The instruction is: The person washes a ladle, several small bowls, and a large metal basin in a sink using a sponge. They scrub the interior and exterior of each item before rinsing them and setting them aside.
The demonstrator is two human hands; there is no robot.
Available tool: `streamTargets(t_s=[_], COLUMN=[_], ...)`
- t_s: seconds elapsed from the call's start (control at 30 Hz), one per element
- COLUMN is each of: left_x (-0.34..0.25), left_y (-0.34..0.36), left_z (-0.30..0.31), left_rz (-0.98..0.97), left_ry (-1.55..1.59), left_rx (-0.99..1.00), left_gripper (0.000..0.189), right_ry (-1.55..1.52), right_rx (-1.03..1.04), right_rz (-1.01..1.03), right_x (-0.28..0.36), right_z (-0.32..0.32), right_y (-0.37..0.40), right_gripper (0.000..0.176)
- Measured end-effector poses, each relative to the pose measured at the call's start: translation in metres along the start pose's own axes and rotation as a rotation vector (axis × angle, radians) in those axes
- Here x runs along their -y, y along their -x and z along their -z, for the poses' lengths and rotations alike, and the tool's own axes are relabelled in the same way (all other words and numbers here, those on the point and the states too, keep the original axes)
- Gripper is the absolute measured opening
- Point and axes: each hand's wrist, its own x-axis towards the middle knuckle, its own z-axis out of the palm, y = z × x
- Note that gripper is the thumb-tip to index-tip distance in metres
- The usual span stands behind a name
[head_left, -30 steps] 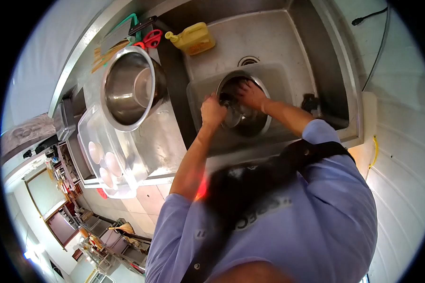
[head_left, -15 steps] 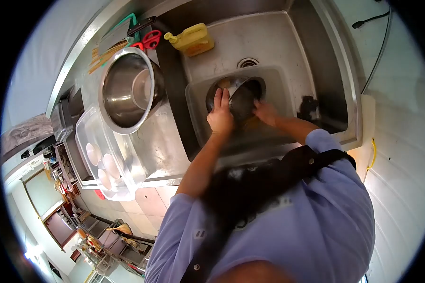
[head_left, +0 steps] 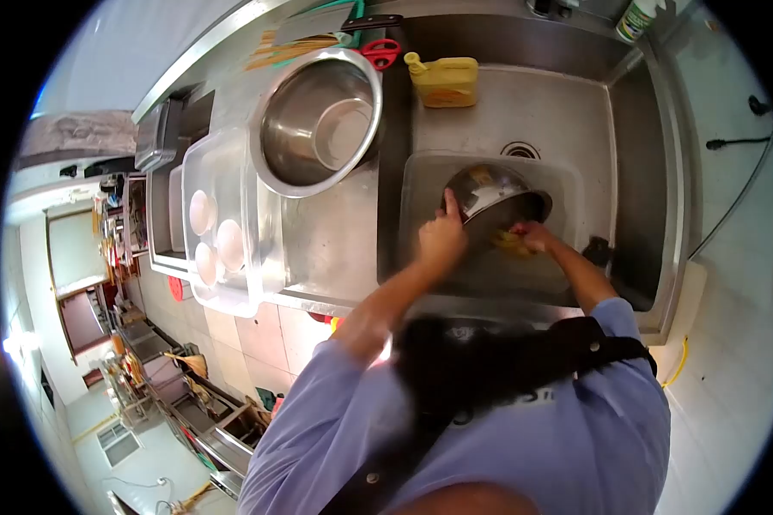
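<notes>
A shiny steel bowl (head_left: 483, 186) leans tilted inside a clear plastic tub (head_left: 416, 163), its mouth turned toward my right hand. My left hand (head_left: 443, 239) is closed on the bowl's near-left rim, with the index finger stretched along its outside. At the bowl's lower lip, my right hand (head_left: 535, 237) has its fingers curled at a yellowish clump (head_left: 512, 245), whose kind I cannot make out. The tub stands in a steel sink (head_left: 567, 107), next to the drain (head_left: 520, 151).
On the counter left of the sink stands a large steel bowl (head_left: 275, 129). Beside it, a clear tub (head_left: 253, 296) holds several round pale things (head_left: 230, 245). Red-handled scissors (head_left: 380, 54) and a knife (head_left: 374, 22) lie behind. A yellow jug (head_left: 447, 83) sits at the sink's back left.
The view has shifted, so the sink appears farther right. The bowl is tilted with more of its outside showing. My right hand has come to its lower lip, where the yellowish clump shows more.
</notes>
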Motion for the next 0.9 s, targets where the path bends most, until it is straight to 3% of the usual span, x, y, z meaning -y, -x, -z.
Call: streamTargets(t_s=[0.1, 0.17, 0.23, 0.3, 0.4, 0.5, 0.6, 0.67, 0.73, 0.77, 0.87, 0.9], left_x=[0.0, 0.01, 0.021, 0.024, 0.014, 0.001, -0.004, -0.009, -0.01, -0.014, -0.015, -0.017], left_y=[0.005, 0.008, 0.006, -0.007, -0.01, -0.006, 0.001, 0.006, 0.011, 0.012, 0.018, 0.02], left_z=[0.009, -0.005, -0.023, -0.035, -0.043, -0.032, -0.032, -0.034, -0.03, -0.029, -0.011, -0.005], left_rz=[-0.221, -0.049, 0.005, -0.047, -0.082, -0.109, -0.254, -0.327, -0.358, -0.37, -0.505, -0.555], left_ry=[0.051, 0.159, 0.14, 0.002, 0.006, -0.038, -0.126, -0.197, -0.205, -0.17, -0.327, -0.336], left_rx=[-0.261, -0.104, 0.066, 0.223, 0.066, -0.112, -0.321, -0.434, -0.546, -0.597, -0.759, -0.788], left_gripper=[0.075, 0.064, 0.055, 0.05, 0.045, 0.042, 0.04, 0.039, 0.041, 0.043, 0.052, 0.057], right_ry=[0.048, 0.261, 0.433, 0.591, 0.666, 0.882, -0.562, -0.749, -0.983, -0.852, -0.796, -0.71], right_rx=[0.188, 0.257, 0.228, 0.103, 0.081, -0.098, -0.287, -0.266, -0.315, -0.311, -0.234, -0.334], right_rz=[0.082, -0.032, 0.016, 0.236, -0.046, 0.044, -0.379, -0.297, -0.26, -0.282, -0.419, -0.361], right_x=[-0.018, 0.017, 0.008, -0.042, -0.009, -0.013, -0.003, -0.009, -0.006, -0.017, -0.002, -0.005], right_z=[-0.005, -0.001, -0.008, -0.019, 0.001, -0.001, -0.003, -0.009, -0.018, -0.017, -0.01, -0.013], right_y=[0.002, 0.033, 0.047, 0.029, 0.049, 0.048, 0.066, 0.076, 0.082, 0.073, 0.075, 0.067], right_gripper=[0.033, 0.031, 0.03, 0.029, 0.03, 0.034, 0.034, 0.03, 0.043, 0.059, 0.075, 0.082])
